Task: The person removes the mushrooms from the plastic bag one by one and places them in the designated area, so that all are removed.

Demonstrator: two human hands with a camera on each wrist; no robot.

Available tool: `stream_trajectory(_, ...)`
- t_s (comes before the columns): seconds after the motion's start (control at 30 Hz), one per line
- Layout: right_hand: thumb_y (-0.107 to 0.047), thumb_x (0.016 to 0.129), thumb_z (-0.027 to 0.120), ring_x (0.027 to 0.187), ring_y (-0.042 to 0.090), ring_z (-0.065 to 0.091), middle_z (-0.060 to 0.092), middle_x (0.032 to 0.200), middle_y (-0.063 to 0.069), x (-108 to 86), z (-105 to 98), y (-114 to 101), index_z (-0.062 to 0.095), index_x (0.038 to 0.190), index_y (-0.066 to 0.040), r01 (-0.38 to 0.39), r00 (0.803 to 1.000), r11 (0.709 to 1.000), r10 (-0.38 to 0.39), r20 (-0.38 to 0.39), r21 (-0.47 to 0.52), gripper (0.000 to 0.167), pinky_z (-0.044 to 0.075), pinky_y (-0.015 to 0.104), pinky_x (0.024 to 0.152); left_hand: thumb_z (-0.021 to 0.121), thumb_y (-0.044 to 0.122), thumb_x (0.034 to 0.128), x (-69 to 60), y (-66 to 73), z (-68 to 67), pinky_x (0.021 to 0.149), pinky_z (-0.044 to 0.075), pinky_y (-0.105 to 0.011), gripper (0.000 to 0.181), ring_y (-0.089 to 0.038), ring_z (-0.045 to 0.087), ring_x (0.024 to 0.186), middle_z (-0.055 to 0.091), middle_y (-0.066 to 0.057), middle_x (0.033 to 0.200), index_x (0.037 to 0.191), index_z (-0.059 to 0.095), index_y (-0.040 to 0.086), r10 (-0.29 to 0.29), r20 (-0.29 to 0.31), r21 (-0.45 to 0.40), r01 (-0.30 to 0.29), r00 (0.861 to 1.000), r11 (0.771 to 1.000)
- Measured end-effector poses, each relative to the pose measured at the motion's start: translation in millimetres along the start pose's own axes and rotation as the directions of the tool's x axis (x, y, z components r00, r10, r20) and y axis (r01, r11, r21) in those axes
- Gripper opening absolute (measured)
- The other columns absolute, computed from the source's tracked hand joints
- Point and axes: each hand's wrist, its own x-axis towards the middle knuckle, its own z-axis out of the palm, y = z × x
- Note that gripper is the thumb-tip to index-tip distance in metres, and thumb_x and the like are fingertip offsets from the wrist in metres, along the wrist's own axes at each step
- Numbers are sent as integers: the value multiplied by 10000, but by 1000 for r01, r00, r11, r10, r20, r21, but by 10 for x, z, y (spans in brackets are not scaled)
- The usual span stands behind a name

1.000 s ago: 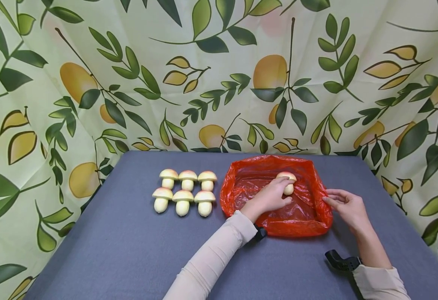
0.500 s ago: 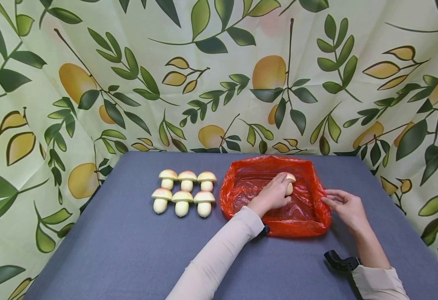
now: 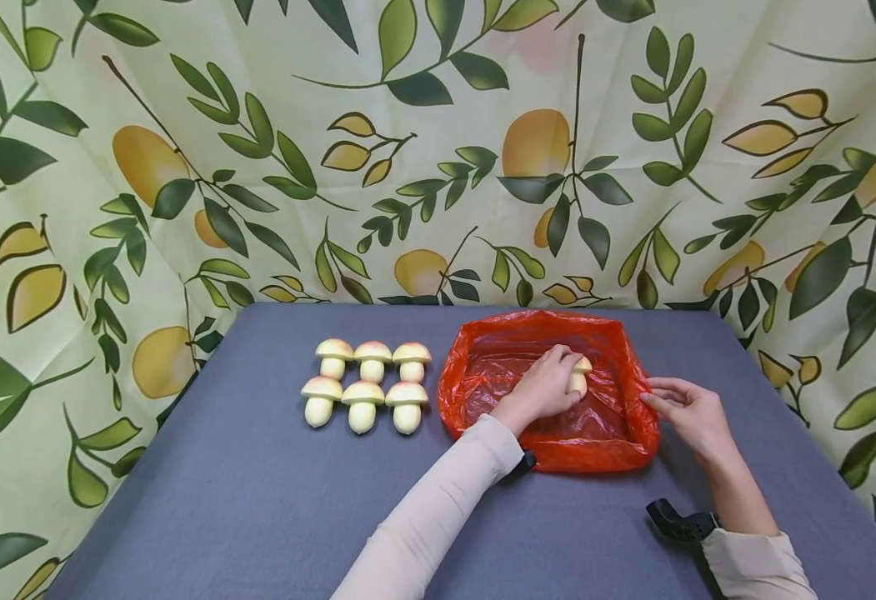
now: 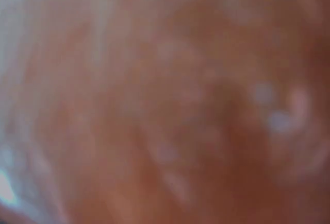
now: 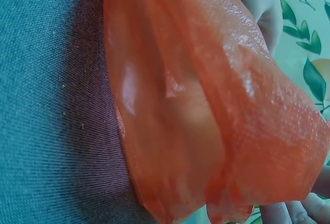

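Note:
A red plastic bag [image 3: 550,457] lies spread open on the table, its rim rolled up like a basket. Inside it, my left hand [image 3: 544,385] holds a pale yellow toy mushroom [image 3: 578,380], whose left part the fingers hide. At the bag's right side, my right hand [image 3: 696,419] pinches the rim between thumb and fingers. In the right wrist view, the bag's wall [image 5: 170,105] fills the middle, with fingertips [image 5: 296,212] at its lower edge. The left wrist view is a reddish-brown blur of the bag.
Several more toy mushrooms [image 3: 362,405] stand in two rows left of the bag on the grey-blue cloth-covered table [image 3: 257,500]. Behind the table hangs a leaf-and-fruit patterned curtain [image 3: 422,208].
My left hand has closed further over the mushroom in the bag, which shows less of its cap now. The right hand stays on the bag's rim.

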Motion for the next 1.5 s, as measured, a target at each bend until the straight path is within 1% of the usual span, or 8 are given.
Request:
stream_trajectory(0.17,-230,945,612,700,-105,603,570,735,-353,1,7,-9,509,1259,143,-10,1000,1000,10,-2,-10,498,547,112,653,633,318,917,-75,6,-8,862,502,-190,528,-100,546,1075,475,6,1293,1409,487,194,19,4,-9,-19,1000,1000)
stream_trajectory(0.4,-233,945,612,698,-108,597,563,729,-355,2,10,-12,510,1257,141,-25,1000,1000,24,-7,-17,498,544,112,651,661,320,906,-120,21,37,908,490,-188,454,-111,530,1107,502,-6,1292,1326,551,189,-45,-25,-140,41,999,989)
stream_trajectory(0.63,-230,943,616,695,-110,588,566,722,-342,-1,14,-2,505,1263,143,-45,999,999,45,-2,-19,504,537,106,647,716,276,866,-91,2,160,929,480,-181,472,-148,600,1099,623,-45,1244,1274,544,113,-155,-50,-435,118,987,893)
stream_trajectory(0.83,-229,941,620,694,-110,590,568,733,-345,2,11,1,509,1253,146,-40,999,999,40,-9,-19,500,541,111,645,742,263,839,-75,-19,233,929,485,-184,508,-170,615,1085,651,-78,1221,1269,551,74,-212,-49,-543,152,976,826)
stream_trajectory(1.0,-226,942,617,694,-110,589,567,728,-346,3,10,9,511,1255,145,-39,999,999,38,-8,-17,497,542,113,645,731,270,849,-71,-24,245,935,493,-189,514,-165,629,1088,663,-81,1229,1291,552,78,-226,-22,-559,175,974,810)
stream_trajectory(1.03,-216,941,619,692,-110,591,568,725,-346,5,11,13,512,1251,150,-37,999,999,37,-9,-12,492,543,117,641,727,276,849,-75,-32,250,902,497,-175,493,-148,638,1054,677,-76,1199,1269,565,76,-210,-50,-547,149,976,824)
stream_trajectory(1.2,-170,938,621,680,-103,597,574,716,-340,11,19,37,514,1238,165,-24,1000,1000,24,-14,2,463,546,132,625,729,258,842,-78,-58,272,880,500,-174,473,-173,653,1035,690,-103,1176,1241,586,48,-195,-76,-558,121,978,821)
stream_trajectory(1.5,-185,936,625,682,-95,604,588,729,-335,16,14,46,513,1236,162,-5,1000,1000,5,-12,5,472,547,121,632,727,242,851,-100,-67,249,908,504,-183,478,-187,643,1091,675,-98,1224,1271,580,67,-237,-53,-566,166,970,808)
